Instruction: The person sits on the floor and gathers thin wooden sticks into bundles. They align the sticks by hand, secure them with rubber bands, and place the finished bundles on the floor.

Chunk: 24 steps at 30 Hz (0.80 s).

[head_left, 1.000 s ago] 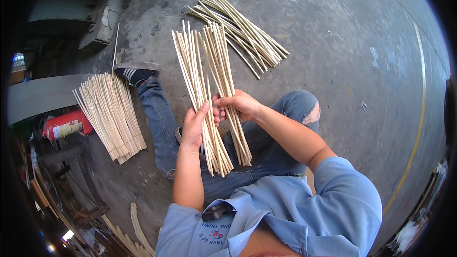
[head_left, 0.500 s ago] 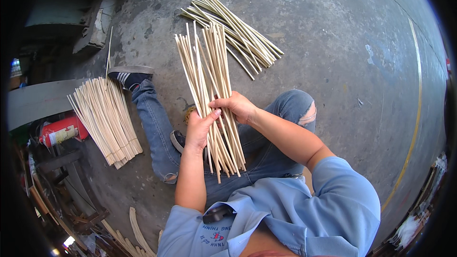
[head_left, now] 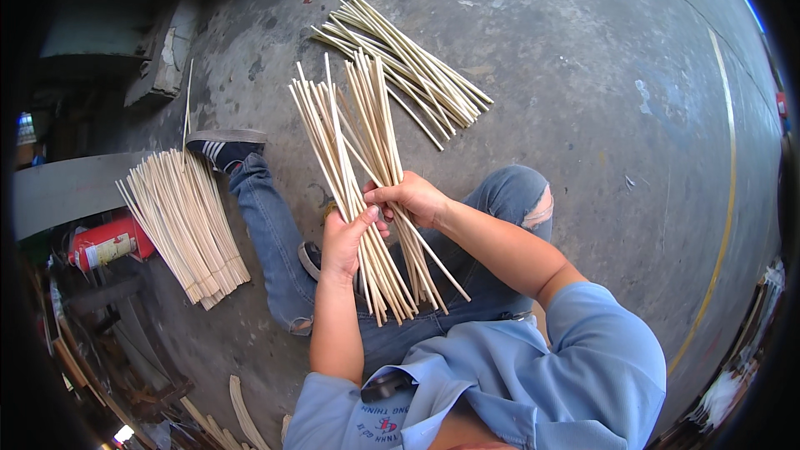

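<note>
While the person sits on the grey concrete floor (head_left: 583,75) with legs stretched out, a flat bundle of pale thin wooden sticks (head_left: 183,225) lies on the floor at far left, untouched, just beside a red cylinder with a pale label (head_left: 104,242) whose lower part sinks into shadow. Next to the right, the left hand (head_left: 343,243) is curled around the lower part of a handful of long pale wooden sticks (head_left: 354,150), thumb up against them, fingers wrapped behind and hidden from view. Those sticks fan upward over the person's blue-jeaned legs (head_left: 275,242) and their lower ends cross loosely below the hands. Touching the left hand, the right hand (head_left: 414,197) is closed on the same handful slightly higher, its fingers (head_left: 385,195) pinching the sticks from the right; the fingertips themselves are hard to make out among the sticks. Beyond the fanned tips, a loose heap of similar sticks (head_left: 408,67) lies on the floor, well apart from both hands.
</note>
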Each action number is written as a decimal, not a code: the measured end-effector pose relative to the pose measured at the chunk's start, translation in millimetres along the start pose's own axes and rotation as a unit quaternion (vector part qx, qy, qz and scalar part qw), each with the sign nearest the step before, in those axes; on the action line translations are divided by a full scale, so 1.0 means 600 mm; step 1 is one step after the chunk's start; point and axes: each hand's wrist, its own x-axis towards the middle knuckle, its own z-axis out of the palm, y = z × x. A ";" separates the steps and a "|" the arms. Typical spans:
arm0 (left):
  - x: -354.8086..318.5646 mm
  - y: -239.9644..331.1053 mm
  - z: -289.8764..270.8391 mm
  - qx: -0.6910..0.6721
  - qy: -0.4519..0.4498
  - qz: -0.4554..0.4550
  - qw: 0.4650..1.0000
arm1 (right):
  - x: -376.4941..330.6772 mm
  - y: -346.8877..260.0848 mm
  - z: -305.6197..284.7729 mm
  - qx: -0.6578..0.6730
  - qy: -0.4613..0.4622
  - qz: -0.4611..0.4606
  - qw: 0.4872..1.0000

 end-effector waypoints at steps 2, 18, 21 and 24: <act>-0.002 -0.003 0.001 0.015 0.015 -0.005 1.000 | -0.007 -0.004 0.006 0.021 -0.018 0.017 0.999; 0.005 -0.022 -0.018 0.010 0.061 0.029 0.998 | 0.002 0.002 -0.002 -0.008 0.007 0.024 1.000; -0.008 -0.024 -0.030 0.003 0.043 -0.002 0.999 | -0.008 0.009 0.004 0.060 -0.003 0.057 0.997; -0.002 -0.006 -0.019 0.014 0.049 -0.005 0.999 | 0.001 0.008 -0.014 0.049 0.030 0.034 0.998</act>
